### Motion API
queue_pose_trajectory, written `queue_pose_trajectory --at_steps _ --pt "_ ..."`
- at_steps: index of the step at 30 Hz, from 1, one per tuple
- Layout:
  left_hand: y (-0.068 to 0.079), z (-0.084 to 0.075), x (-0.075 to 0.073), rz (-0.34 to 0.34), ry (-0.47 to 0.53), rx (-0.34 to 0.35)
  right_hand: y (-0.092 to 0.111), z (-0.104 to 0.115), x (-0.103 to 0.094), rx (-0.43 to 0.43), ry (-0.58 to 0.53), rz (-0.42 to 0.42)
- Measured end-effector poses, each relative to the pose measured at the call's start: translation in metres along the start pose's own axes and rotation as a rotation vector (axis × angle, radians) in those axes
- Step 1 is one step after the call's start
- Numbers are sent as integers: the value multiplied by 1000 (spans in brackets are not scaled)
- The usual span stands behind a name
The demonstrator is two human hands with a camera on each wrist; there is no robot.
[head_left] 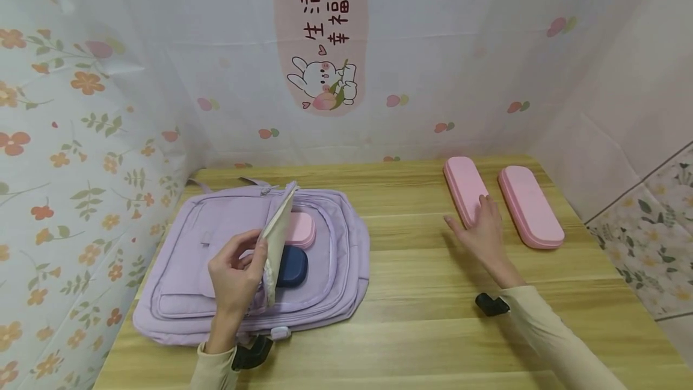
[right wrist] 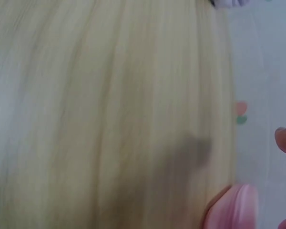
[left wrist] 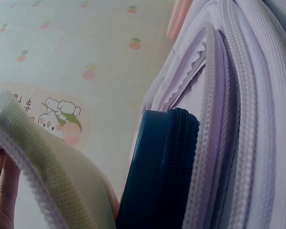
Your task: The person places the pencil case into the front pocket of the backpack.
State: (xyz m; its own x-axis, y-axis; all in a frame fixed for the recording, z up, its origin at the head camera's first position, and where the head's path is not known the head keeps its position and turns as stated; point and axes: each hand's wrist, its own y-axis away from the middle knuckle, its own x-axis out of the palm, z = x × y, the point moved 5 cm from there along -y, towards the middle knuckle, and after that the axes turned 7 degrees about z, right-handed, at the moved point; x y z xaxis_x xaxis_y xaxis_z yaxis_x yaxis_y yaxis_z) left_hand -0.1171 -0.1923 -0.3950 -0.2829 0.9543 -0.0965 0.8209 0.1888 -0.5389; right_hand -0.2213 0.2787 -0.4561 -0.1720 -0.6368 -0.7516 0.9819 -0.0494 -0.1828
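While the left hand point(head_left: 238, 269) pinches the raised flap point(head_left: 278, 236) of the lilac pack point(head_left: 227, 215) between thumb and fingers, the right hand point(head_left: 482, 233) grasps nothing, its thumb and fingers spread apart. With the far edge of the table point(head_left: 411, 318) as twelve o'clock, the pack lies flat at nine. Inside its open pocket, just past the flap, rests the navy case point(head_left: 293, 266), and at twelve o'clock from it the pocket's pink case point(head_left: 302, 229). Two longer pink cases lie directly on the wood, near each other but apart: the first case point(head_left: 462, 185) at one o'clock, the second case point(head_left: 530, 206) at two. The right hand is at the first case's six-o'clock end, thumb toward ten and fingers toward twelve; whether any fingertip touches the lid cannot be told. Beyond the table, at twelve o'clock, hangs a printed cloth point(head_left: 216, 59) with a rabbit point(head_left: 323, 80) on it.
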Motion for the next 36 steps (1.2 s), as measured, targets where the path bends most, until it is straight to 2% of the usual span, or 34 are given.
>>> queue_pose_trajectory --at_steps 10,23,36 --pt "1 2 0 -1 -6 -2 4 -24 -4 10 33 -96" --pt "0 1 0 5 4 3 7 -43 3 211 -35 -28" --pt "1 0 1 8 1 11 8 -47 0 205 -36 -78"
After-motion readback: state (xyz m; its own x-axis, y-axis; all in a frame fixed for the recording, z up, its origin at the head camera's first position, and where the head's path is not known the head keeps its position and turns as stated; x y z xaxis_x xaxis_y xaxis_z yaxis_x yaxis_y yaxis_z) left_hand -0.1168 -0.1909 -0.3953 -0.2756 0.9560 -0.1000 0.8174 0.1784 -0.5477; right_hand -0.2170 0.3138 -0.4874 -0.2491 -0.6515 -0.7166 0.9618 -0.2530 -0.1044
